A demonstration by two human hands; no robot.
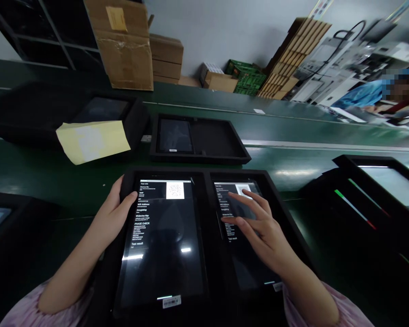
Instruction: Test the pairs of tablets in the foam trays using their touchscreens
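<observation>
Two black tablets lie side by side in a black foam tray in front of me. The left tablet shows white test text and a QR code. My left hand grips the tray's left edge, thumb resting on that tablet's corner. The right tablet shows similar text. My right hand hovers flat over its screen, fingers spread and fingertips touching the glass; it holds nothing.
Another black tray with one dark tablet sits farther back on the green belt. A yellow sheet lies on stacked trays at left. More screens stand at right. Cardboard boxes and a co-worker in blue are behind.
</observation>
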